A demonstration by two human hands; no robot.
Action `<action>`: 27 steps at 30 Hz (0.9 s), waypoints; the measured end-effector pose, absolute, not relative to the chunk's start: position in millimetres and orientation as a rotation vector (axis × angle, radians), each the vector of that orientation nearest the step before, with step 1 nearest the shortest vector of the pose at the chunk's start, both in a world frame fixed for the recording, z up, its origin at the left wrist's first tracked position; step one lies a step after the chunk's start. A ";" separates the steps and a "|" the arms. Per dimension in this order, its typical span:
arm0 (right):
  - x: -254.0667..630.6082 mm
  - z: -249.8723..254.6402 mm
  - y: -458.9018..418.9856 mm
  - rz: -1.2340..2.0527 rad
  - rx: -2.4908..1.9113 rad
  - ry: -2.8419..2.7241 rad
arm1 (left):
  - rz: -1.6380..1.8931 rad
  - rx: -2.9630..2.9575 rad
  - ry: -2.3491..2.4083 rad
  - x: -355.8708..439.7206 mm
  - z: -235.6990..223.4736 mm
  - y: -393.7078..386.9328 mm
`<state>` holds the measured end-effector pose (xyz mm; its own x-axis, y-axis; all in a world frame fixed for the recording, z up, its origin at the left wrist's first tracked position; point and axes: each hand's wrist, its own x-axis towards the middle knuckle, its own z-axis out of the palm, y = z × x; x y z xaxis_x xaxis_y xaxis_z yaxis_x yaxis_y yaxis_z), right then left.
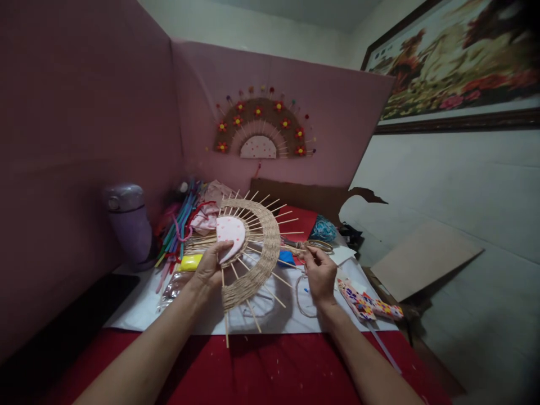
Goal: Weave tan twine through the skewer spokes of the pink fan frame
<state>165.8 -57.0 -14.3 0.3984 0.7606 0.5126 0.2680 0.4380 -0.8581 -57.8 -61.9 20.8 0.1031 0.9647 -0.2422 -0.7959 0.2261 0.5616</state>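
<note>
My left hand [212, 263] grips a half-round fan-like craft by its flat pink-dotted centre [231, 232], with the thumb on top. Thin wooden sticks [276, 275] radiate from that centre, and a broad band of woven twine [272, 239] runs across them. At the craft's right side, my right hand [319, 273] is closed in a pinch close to the stick ends. A loose strand of twine [297, 295] hangs from it in a loop down to the white sheet; the exact pinch point is partly hidden by the fingers.
A similar finished fan with red flowers [258, 111] hangs on the pink panel [337, 101]. On the white sheet [185, 323] lie pipe cleaners [179, 225], a yellow packet [190, 262], scissors [318, 245] and patterned fabric [358, 301]. A purple bottle [130, 228] stands left.
</note>
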 end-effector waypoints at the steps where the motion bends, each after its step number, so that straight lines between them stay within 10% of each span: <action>1: 163.6 -13.2 -59.4 0.397 -1.096 -1.178 | 1.358 0.313 0.635 -58.8 21.8 -61.0; 27: 154.5 -4.3 -79.7 0.112 -0.985 -1.235 | 1.455 0.322 0.608 -62.5 25.1 -59.9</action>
<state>154.5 -79.7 -4.3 0.3785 0.5621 0.7354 0.4203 0.6035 -0.6776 -62.5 -59.9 25.1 0.0027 0.9818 -0.1901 -0.8249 0.1096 0.5546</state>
